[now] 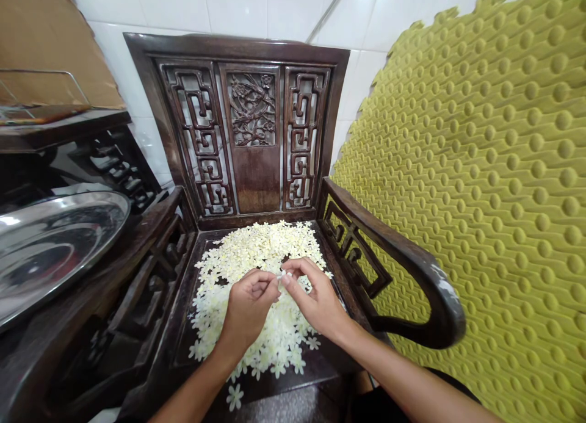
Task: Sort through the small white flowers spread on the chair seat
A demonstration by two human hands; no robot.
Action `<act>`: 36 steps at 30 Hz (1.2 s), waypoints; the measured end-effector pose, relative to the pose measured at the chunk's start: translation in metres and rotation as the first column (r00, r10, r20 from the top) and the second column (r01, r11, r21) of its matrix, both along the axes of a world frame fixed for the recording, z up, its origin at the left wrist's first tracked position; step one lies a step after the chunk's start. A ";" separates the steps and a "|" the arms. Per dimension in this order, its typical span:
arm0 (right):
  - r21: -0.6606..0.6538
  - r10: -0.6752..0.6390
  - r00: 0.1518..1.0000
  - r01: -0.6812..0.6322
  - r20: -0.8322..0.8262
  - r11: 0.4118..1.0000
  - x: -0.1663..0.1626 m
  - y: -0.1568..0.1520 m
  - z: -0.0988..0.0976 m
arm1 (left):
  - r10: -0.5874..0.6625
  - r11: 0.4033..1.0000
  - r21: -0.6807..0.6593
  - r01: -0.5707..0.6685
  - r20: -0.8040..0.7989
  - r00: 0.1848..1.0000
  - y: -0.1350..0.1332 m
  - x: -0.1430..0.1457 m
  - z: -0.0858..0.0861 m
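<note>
Just above the chair seat, my left hand [251, 304] and my right hand [317, 298] meet at the fingertips. Between them is a small white flower [284, 274], partly covered by my fingers. Thumb and index finger of each hand are pinched at it, the left from one side and the right from the other. Under and behind my hands spreads a thick layer of white and pale yellow flowers [270, 240], each with several petals. One loose flower [235, 397] lies apart near the seat's front edge.
The flowers lie on a dark carved wooden chair [256, 173], with a curved armrest [412, 264] on the right. A round metal tray [105, 218] stands on the left. A yellow-green studded foam mat [503, 185] leans at the right. White tiles [238, 8] cover the wall.
</note>
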State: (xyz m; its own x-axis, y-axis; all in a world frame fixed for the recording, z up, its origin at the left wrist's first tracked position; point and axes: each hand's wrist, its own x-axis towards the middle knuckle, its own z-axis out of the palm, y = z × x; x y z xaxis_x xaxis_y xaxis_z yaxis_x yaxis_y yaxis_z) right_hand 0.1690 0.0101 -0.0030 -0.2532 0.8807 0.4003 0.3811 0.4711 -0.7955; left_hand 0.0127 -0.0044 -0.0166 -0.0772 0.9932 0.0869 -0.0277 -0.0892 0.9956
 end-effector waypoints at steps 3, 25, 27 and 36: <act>0.021 0.033 0.997 -0.034 0.063 0.999 -0.001 0.000 0.001 | -0.024 0.998 0.050 0.026 -0.037 0.999 -0.001 0.001 -0.002; 0.179 -0.020 0.965 -0.028 0.262 0.983 0.000 -0.002 -0.001 | -0.045 0.995 -0.089 0.049 0.049 0.998 0.000 -0.003 0.002; 0.152 0.001 0.966 -0.042 0.260 0.988 0.000 -0.001 -0.002 | -0.075 0.992 -0.095 0.080 0.059 0.995 -0.001 -0.004 0.003; 0.153 -0.056 0.953 0.010 0.296 0.988 0.006 0.006 -0.003 | -0.007 0.984 -0.178 0.007 0.002 1.000 0.000 -0.006 0.000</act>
State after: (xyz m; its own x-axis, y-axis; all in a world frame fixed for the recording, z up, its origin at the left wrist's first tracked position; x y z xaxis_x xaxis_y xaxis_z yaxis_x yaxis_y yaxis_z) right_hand 0.1750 0.0156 -0.0057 -0.3531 0.8272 0.4370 0.6079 0.5580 -0.5649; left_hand 0.0063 -0.0042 -0.0163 -0.0705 0.9933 -0.0911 -0.0291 0.0893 0.9956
